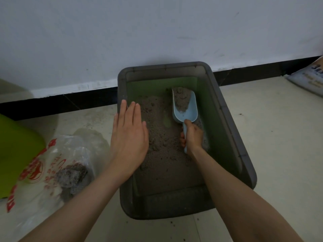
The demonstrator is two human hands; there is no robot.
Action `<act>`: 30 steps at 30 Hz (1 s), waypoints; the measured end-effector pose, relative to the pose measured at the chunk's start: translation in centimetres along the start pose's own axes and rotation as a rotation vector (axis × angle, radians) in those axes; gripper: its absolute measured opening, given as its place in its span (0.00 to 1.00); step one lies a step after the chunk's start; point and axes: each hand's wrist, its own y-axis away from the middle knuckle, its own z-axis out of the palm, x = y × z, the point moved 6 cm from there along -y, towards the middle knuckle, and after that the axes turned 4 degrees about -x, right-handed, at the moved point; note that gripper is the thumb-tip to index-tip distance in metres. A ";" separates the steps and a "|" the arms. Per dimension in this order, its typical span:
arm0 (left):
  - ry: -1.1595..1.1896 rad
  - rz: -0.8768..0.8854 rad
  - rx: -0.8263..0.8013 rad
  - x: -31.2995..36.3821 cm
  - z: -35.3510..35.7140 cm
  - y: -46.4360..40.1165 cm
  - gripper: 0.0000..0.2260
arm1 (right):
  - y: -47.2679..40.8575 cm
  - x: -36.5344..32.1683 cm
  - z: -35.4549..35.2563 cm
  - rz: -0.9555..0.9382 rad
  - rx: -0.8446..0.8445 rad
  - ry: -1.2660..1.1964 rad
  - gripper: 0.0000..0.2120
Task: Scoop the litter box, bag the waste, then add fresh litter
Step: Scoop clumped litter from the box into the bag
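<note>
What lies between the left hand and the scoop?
Head view: only loose litter in the box separates the left hand from the blue scoop; nothing else.

Right hand (191,135) is gripping the handle of a light blue scoop (185,106), loaded with grey-brown litter (162,147), inside the grey litter box (232,130) with green inner walls. Left hand (130,135) is lying flat, fingers straight, over the box's left rim. A clear printed plastic bag (57,165) holding dark waste is sitting on the floor (279,154) just left of the box; a litter sack (309,75) is lying at far right.
</note>
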 end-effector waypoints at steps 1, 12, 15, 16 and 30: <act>0.000 0.003 0.003 0.0 0.0 0.0 0.22 | -0.1 0.0 0.0 -0.012 0.000 0.001 0.11; 0.008 -0.001 -0.007 0.1 -0.2 0.2 0.22 | 1.2 -1.3 0.1 -0.155 -0.056 0.016 0.10; 0.013 -0.012 -0.010 0.1 -0.3 0.2 0.22 | 1.5 -1.6 -0.2 -0.179 -0.065 0.080 0.10; 0.015 -0.016 -0.011 0.1 -0.3 0.2 0.22 | 1.6 -1.7 -0.3 -0.178 -0.072 0.109 0.09; 0.008 -0.052 -0.040 0.1 -0.5 0.1 0.22 | 2.1 -6.6 3.1 0.012 -0.246 0.396 0.10</act>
